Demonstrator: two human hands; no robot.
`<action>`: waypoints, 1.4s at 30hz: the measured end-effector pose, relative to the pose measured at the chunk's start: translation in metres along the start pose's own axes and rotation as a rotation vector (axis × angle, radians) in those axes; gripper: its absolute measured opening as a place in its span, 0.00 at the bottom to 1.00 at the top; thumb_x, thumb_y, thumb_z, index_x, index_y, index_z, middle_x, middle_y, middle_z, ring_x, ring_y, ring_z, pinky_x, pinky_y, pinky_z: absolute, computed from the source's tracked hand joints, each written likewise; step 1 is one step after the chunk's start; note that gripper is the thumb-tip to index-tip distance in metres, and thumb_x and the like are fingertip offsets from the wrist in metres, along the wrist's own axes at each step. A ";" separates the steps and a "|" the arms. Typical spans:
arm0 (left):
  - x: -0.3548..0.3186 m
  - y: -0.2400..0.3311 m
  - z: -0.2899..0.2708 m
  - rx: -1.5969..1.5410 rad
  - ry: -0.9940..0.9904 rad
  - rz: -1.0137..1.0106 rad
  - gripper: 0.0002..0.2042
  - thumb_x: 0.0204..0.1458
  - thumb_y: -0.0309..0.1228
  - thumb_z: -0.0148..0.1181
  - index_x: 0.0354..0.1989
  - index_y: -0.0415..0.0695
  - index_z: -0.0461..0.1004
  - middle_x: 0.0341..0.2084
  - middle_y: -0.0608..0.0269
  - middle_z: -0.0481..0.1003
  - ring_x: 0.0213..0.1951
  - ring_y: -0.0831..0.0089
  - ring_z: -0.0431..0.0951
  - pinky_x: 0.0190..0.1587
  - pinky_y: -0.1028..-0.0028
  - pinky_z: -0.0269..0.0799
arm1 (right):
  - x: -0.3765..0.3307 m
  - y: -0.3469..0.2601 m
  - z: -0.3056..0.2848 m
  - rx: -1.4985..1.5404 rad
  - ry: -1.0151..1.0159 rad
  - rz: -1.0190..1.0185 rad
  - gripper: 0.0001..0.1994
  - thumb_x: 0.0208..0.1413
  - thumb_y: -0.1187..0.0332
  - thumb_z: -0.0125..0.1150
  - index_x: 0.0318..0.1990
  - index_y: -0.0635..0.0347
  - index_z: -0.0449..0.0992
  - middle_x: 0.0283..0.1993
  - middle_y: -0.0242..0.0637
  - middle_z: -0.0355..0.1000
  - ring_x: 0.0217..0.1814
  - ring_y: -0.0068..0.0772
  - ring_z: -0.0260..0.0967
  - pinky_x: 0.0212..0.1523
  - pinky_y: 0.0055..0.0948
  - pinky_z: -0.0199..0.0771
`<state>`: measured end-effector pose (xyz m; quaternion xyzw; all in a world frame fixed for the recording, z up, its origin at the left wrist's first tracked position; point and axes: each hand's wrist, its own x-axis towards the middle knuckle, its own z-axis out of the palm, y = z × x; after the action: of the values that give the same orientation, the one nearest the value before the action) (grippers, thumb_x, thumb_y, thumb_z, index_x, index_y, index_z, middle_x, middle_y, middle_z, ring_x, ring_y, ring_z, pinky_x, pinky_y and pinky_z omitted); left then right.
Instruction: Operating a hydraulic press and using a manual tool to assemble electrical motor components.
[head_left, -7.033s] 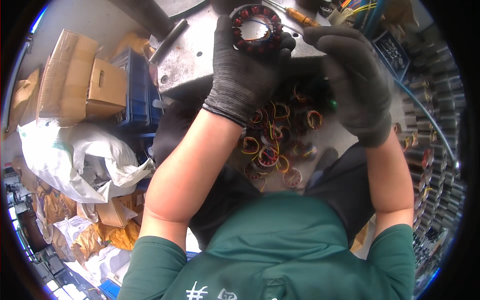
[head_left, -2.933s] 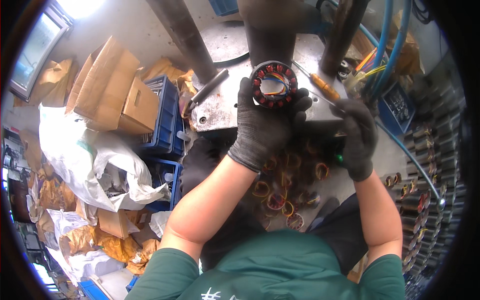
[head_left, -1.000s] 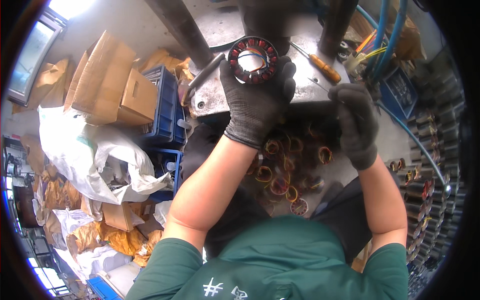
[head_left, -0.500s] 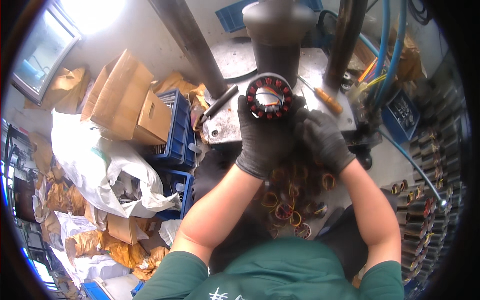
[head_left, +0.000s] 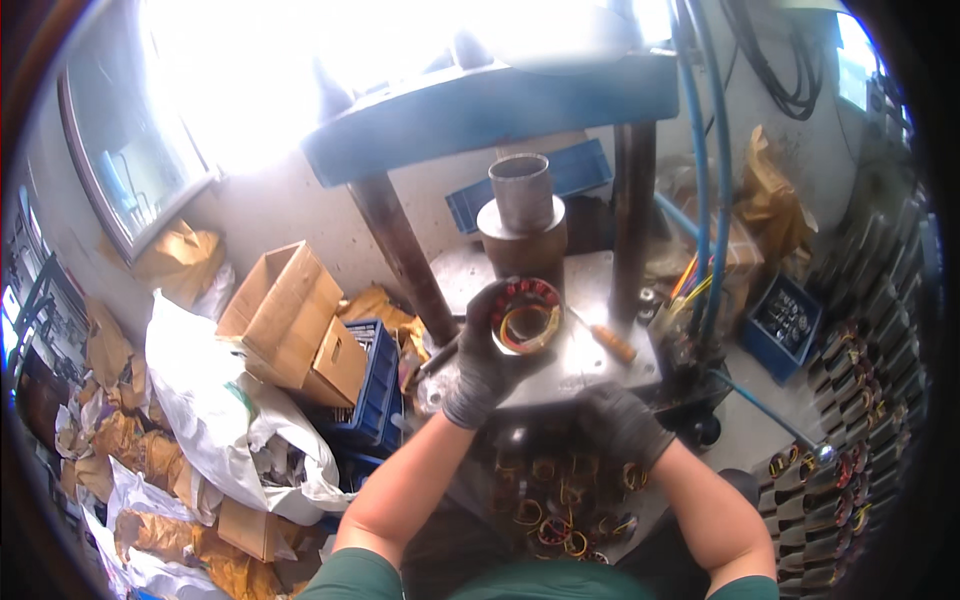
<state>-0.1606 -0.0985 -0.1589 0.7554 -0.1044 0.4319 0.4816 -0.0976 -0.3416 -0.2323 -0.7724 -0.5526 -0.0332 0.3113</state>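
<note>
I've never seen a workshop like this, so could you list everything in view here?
Wound stator ring: one, red with copper coils, held over the press plate.
Press: one, blue top beam, grey cylinder, dark columns, centre.
Screwdriver: one, orange handle, on the plate.
Loose wound rings: many, copper and red, in a bin below the plate.
Cardboard boxes: several, brown, left.
Crates: blue, left of the press.
White sacks: left.
Hoses: blue, right.
Left hand: black glove, gripping the ring.
Right hand: black glove, at the plate's front edge.
</note>
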 end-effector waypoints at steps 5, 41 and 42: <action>0.094 0.048 0.023 -0.066 0.005 0.049 0.34 0.49 0.40 0.76 0.62 0.41 0.66 0.52 0.56 0.77 0.55 0.64 0.78 0.59 0.65 0.76 | -0.005 -0.009 -0.011 0.135 -0.109 0.130 0.28 0.61 0.54 0.64 0.65 0.56 0.70 0.60 0.55 0.70 0.58 0.58 0.74 0.60 0.47 0.75; 0.240 -0.070 0.000 -0.726 0.039 -0.424 0.26 0.59 0.39 0.67 0.62 0.39 0.70 0.54 0.53 0.77 0.56 0.62 0.77 0.63 0.67 0.73 | -0.013 -0.016 -0.004 0.022 -0.439 -0.049 0.29 0.67 0.41 0.48 0.54 0.59 0.79 0.52 0.50 0.76 0.57 0.52 0.74 0.62 0.47 0.70; 0.242 -0.071 0.001 -1.082 0.024 -0.561 0.24 0.61 0.37 0.64 0.62 0.38 0.70 0.55 0.53 0.78 0.56 0.65 0.78 0.62 0.71 0.74 | -0.014 -0.015 -0.003 0.006 -0.440 -0.045 0.28 0.67 0.42 0.49 0.55 0.57 0.79 0.52 0.50 0.76 0.57 0.51 0.74 0.62 0.47 0.70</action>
<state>0.0272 0.0003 -0.0218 0.3975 -0.1007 0.1826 0.8936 -0.1154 -0.3518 -0.2289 -0.7476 -0.6243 0.1308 0.1849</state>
